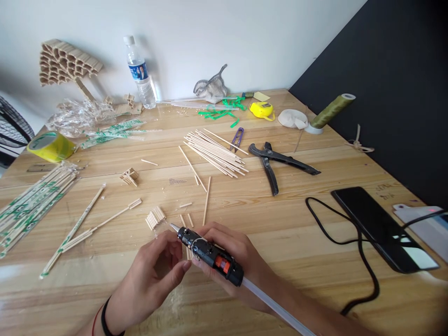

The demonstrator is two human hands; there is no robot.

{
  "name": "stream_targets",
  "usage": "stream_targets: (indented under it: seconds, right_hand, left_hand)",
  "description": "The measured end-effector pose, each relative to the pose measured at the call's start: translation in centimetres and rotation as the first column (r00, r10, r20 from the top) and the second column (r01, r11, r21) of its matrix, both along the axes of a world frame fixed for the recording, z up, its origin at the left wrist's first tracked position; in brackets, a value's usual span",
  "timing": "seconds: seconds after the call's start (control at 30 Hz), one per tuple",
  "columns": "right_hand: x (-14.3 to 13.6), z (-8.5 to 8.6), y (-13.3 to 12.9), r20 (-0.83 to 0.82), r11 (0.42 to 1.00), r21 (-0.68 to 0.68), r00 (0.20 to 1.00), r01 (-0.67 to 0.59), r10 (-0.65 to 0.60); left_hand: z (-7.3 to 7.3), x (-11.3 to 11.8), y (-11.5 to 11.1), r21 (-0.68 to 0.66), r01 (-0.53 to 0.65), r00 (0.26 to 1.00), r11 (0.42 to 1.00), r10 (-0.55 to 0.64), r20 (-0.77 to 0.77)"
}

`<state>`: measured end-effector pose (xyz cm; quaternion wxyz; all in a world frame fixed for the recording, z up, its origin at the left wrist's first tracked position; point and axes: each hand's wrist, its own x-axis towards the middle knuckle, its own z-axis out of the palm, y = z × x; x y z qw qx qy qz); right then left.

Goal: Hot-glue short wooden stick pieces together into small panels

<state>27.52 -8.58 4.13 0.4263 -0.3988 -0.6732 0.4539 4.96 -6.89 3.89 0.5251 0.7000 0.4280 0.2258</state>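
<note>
A black hot glue gun (210, 254) with an orange part and a clear glue stick (276, 305) at its back is gripped in my right hand (241, 252). Its metal nozzle points left and away, close to a small raft of short wooden stick pieces (155, 217). My left hand (157, 268) is curled beside the front of the gun, thumb and fingers drawn in. Pale stick ends (189, 253) show by its thumb, but whether the fingers hold them is partly hidden. Several short cut sticks (190, 220) lie just beyond the nozzle.
Beyond lie a pile of sticks (215, 153), purple thread snips (238, 138) and black cutters (276, 161). Wrapped chopsticks (38, 200) and yellow tape (52, 146) are left; a phone (381, 226) and black cable (364, 261) right. A stick model (66, 63) and bottle (140, 74) stand at the back.
</note>
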Motion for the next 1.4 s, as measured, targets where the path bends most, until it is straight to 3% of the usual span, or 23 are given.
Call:
stream_targets:
  seconds: [1.4]
  right_hand:
    - [-0.05,0.06,0.01,0.002,1.0,0.02,1.0,0.001,-0.001]
  left_hand:
    - [0.28,-0.15,-0.01,0.034,0.005,1.0,0.999,-0.005,-0.009]
